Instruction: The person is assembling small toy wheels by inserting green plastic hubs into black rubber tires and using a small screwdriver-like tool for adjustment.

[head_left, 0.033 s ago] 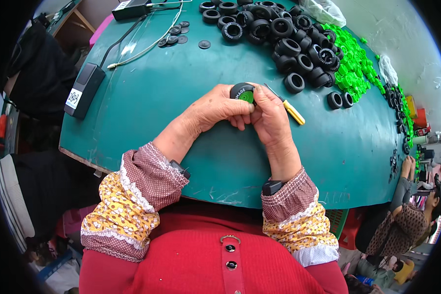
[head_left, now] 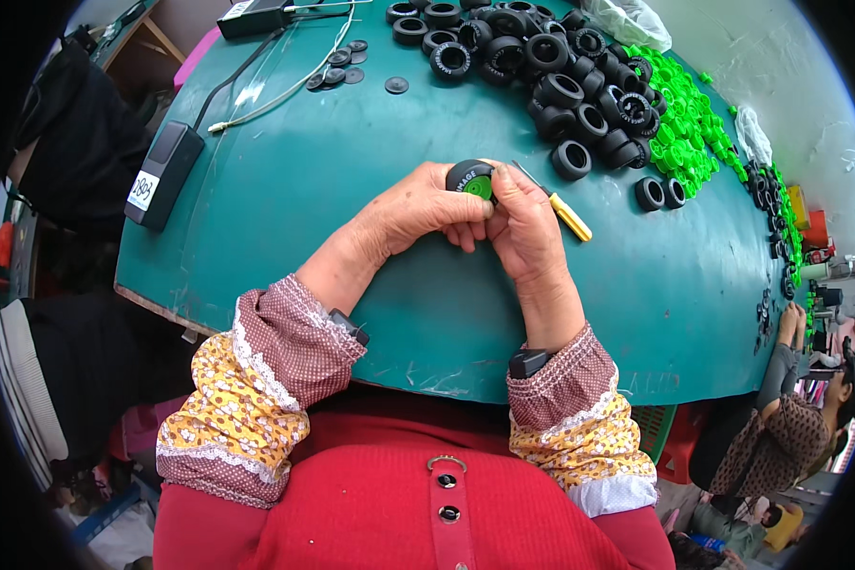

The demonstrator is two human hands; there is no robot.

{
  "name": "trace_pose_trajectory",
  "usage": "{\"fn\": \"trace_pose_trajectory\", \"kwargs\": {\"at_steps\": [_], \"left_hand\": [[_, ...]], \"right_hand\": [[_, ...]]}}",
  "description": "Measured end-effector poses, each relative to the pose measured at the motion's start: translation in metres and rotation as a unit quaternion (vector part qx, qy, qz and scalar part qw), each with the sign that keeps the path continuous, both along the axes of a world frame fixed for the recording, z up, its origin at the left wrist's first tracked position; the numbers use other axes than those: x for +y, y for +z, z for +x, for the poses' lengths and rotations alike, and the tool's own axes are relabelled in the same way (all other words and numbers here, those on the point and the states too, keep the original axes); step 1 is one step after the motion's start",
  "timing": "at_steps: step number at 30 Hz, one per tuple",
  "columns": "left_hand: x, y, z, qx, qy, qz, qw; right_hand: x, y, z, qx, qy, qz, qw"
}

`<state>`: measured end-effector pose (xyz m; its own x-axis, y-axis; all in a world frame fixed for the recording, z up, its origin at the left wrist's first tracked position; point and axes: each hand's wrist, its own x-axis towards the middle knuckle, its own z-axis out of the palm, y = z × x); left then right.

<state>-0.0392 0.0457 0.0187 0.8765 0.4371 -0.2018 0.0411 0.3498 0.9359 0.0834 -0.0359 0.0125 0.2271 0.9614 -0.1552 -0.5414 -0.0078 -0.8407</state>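
Both hands are on one small black tyre [head_left: 469, 178] with a green hub, held just above the green worktop [head_left: 304, 190]. Left hand [head_left: 416, 209] and right hand [head_left: 522, 228] fingers are pinching it from each side. A yellow-handled screwdriver [head_left: 565, 214] lies just beside (big pile of tyres [head_left: 551, 66] further back).

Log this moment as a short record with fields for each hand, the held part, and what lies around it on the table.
left hand: grips the small black rubber tyre with a green plastic hub
right hand: pinches the same tyre from the other side
tool: yellow-handled screwdriver lying beside the right hand
stock: heap of black rubber tyres, pile of green plastic hubs
surface: green table
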Motion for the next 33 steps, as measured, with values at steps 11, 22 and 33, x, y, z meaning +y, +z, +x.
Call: {"fn": "trace_pose_trajectory", "kwargs": {"at_steps": [11,22,33], "left_hand": [[0.001,0.004,0.004,0.003,0.029,0.051,0.998],[-0.002,0.006,0.005,-0.008,0.161,0.069,0.985],[-0.002,0.001,0.002,-0.003,0.079,0.057,0.995]], "right_hand": [[0.004,-0.001,-0.003,0.051,-0.001,0.040,0.998],[0.006,-0.011,0.000,0.007,-0.007,0.035,0.999],[0.004,0.001,-0.003,-0.047,-0.017,0.034,0.998]]}}
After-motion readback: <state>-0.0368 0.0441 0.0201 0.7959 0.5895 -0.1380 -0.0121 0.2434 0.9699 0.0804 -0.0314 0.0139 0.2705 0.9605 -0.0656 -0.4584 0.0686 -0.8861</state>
